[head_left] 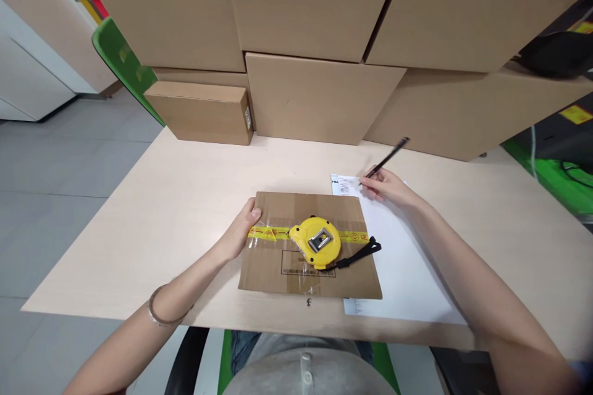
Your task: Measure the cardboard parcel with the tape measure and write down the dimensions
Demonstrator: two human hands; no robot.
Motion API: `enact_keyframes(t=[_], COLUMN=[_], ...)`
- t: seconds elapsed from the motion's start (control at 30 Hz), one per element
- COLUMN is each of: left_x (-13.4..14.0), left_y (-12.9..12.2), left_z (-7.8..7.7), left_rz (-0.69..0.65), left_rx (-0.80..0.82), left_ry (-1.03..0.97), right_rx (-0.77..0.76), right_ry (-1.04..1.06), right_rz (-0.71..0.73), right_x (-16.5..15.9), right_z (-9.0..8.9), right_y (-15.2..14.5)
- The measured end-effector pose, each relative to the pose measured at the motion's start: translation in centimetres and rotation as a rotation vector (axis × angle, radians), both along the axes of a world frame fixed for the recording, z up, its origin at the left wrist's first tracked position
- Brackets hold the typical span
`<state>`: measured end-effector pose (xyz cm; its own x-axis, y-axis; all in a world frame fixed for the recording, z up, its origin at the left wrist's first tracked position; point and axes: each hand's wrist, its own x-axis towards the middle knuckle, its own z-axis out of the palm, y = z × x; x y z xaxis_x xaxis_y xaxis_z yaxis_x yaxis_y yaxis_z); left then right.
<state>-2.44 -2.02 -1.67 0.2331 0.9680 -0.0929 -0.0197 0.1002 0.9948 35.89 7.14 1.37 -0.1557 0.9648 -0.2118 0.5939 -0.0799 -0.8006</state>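
Observation:
My left hand (244,226) grips the left edge of a flat brown cardboard box (273,274), its thumb on top. Yellow printed tape (273,233) runs across that box. On top of it lies a yellow tape measure (317,242) with a metal clip and a black wrist strap (356,254). My right hand (382,186) pinches a dark pen (391,155), its tip near the printed top-left part of a white sheet of paper (407,265). The box covers the left side of the sheet.
Large cardboard boxes (319,6) are stacked along the back of the pale table (139,216). A smaller cardboard box (204,112) stands at the back left, by a green chair back (123,62). Black and green items (551,166) are at the far right.

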Motion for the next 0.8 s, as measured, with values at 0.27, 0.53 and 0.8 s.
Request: enact_keyframes(t=[0.27,0.53,0.8], left_x=[0.1,0.0,-0.2], left_y=[-0.2,-0.4,-0.2], left_z=[-0.2,-0.3,0.1], left_rz=[-0.003,0.008,0.001], left_rx=[0.035,0.015,0.037], left_ry=[0.026,0.019,0.062], right_rx=[0.065,0.054,0.064], right_ry=[0.199,0.207,0.219], right_rz=[-0.024,-0.001,-0.007], right_x=[0.1,1.0,1.1], right_z=[-4.1,-5.8,-6.0], right_y=[2.3,3.2,3.1])
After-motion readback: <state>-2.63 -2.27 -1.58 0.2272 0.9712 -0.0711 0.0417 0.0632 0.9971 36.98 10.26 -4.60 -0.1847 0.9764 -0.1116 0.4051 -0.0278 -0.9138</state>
